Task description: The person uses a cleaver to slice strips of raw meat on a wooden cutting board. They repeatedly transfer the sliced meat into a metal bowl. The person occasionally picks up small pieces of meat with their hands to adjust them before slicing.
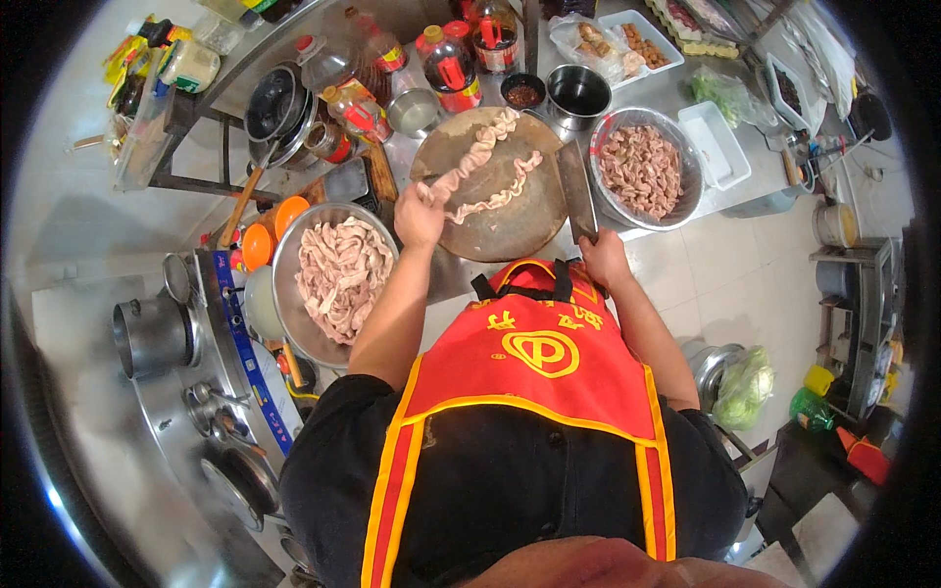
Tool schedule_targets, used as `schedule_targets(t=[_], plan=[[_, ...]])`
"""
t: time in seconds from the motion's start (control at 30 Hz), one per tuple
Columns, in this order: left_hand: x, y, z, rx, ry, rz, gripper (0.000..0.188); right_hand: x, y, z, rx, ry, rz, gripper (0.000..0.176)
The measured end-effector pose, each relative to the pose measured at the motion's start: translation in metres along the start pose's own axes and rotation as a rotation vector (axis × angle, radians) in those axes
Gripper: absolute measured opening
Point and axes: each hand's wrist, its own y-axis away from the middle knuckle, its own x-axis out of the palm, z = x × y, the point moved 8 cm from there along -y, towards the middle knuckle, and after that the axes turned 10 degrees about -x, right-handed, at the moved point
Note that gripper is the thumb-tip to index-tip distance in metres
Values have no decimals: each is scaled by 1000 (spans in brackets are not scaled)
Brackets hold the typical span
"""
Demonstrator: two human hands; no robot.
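Observation:
My left hand [420, 218] grips the near end of a long, ruffled strip of pale intestine [478, 153], which runs diagonally across a round wooden chopping board [526, 224]. A thinner curly strip [500, 192] lies beside it on the board. In my right hand [604, 259] is the handle of a cleaver [575, 189], its broad blade along the board's right edge. Left of the board, a large steel bowl [283, 294] holds uncut strips of pale intestine [344, 279]. To the right, a lined steel basin [695, 184] contains small cut pieces [641, 173].
Sauce bottles [448, 70], a steel pot [578, 95] and a small bowl of chilli flakes [523, 92] stand behind the board. A white plastic tray [714, 143] sits right of the basin. Orange bowls [259, 246] and a stove [242, 345] are at left.

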Motion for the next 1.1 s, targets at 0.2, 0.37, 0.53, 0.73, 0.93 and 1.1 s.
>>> schedule_targets(t=[0.2,0.37,0.53,0.73,0.93,1.1], plan=[[16,37,-55,534,-244,58,101,-2,-3,0,36,-27,53,39],[19,12,-49,392,-346,81,78,-7,-5,7,12,6,73,39],[32,31,-47,455,-381,128,41,-10,-5,13,-23,15,71,39],[22,75,-35,471,-377,173,42,-10,-6,3,56,-38,97,40],[2,74,-45,377,-395,213,82,-9,-9,4,21,-22,85,41],[49,30,-118,434,-100,174,99,-13,-11,12,-5,18,137,40]])
